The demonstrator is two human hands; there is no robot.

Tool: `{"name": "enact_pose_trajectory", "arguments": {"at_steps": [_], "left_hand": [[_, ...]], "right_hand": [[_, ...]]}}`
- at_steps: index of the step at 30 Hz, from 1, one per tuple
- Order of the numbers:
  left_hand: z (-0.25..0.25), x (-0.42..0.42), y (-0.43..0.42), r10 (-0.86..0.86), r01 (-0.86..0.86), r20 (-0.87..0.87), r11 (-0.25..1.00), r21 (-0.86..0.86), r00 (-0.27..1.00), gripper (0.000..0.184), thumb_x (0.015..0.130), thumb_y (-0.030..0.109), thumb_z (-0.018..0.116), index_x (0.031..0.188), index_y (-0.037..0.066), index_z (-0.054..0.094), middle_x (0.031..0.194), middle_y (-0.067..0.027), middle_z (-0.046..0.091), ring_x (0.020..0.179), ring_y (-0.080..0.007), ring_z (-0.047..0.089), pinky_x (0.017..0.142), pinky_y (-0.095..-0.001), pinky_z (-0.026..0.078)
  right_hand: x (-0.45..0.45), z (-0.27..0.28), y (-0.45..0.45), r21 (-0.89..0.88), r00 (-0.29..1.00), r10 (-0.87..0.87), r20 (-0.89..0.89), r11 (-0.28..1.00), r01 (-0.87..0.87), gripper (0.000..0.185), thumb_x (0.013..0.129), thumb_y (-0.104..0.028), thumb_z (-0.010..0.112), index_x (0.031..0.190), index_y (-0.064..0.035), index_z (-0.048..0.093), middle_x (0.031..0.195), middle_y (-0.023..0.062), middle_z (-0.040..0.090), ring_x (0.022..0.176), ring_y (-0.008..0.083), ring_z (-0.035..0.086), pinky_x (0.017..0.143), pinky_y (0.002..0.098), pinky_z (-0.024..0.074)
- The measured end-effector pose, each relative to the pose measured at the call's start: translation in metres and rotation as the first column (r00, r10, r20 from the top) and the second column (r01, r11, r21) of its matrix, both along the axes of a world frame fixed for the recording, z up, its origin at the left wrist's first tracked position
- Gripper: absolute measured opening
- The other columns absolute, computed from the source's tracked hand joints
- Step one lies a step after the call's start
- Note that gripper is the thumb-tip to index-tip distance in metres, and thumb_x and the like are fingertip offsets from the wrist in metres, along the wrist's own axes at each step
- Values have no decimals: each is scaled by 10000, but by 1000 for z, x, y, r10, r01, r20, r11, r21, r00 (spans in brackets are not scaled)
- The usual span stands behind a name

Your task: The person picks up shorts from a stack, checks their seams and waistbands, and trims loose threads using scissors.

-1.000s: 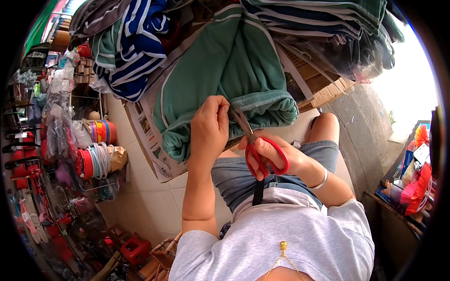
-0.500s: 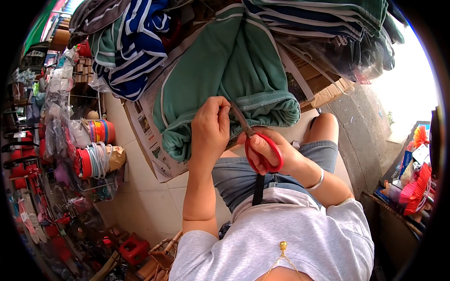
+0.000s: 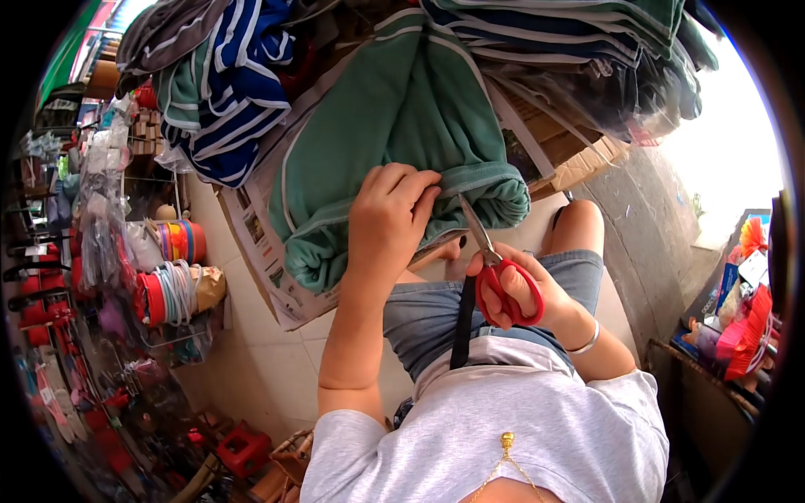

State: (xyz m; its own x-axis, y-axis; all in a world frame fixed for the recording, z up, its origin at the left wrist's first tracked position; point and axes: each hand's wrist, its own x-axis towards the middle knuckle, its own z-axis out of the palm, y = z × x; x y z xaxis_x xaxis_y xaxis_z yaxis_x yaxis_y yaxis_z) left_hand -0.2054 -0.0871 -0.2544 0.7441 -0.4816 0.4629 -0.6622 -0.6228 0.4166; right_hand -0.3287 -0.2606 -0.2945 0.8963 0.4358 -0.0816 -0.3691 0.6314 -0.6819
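A pair of green trousers with white piping lies across newspaper, its waistband rolled at the near edge. My left hand is closed at the middle of that waistband, thumb and fingers pinched together on the cloth; whether a thread is between them I cannot tell. In my right hand is a pair of scissors with red handles. Their blades look closed and point up toward the waistband, just right of my left fingers.
Folded dark green garments are stacked at the back right. Blue and white striped clothing is heaped at the back left. Shelves of small goods, with ribbon rolls, line the left. A box of colourful items stands at right.
My right hand has drawn the scissors back to the right and down, away from my left fingers. My left hand has shifted slightly right along the waistband, its fingers now flatter over the cloth.
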Motion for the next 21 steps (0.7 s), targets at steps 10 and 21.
{"name": "enact_pose_trajectory", "arguments": {"at_steps": [10,21], "left_hand": [[5,5,-7,-84,58,88,961,270,993,133,724,29,691,823,61,607,785,-54,595,739,-253,587,645,-358,495],[-3,1,3,-26,26,-11,999,20,1000,130,788,-33,576,874,37,509,777,-95,577,709,-295,570,633,-393,463]], "right_hand": [[2,-1,-1,31,1000,6,-19,1000,-6,527,949,-460,520,1135,32,491,604,56,524,479,129,498,458,229,399],[10,5,-2,-83,975,170,140,984,-160,676,933,-632,382,1195,-10,426,769,63,529,621,114,547,519,209,412]]}}
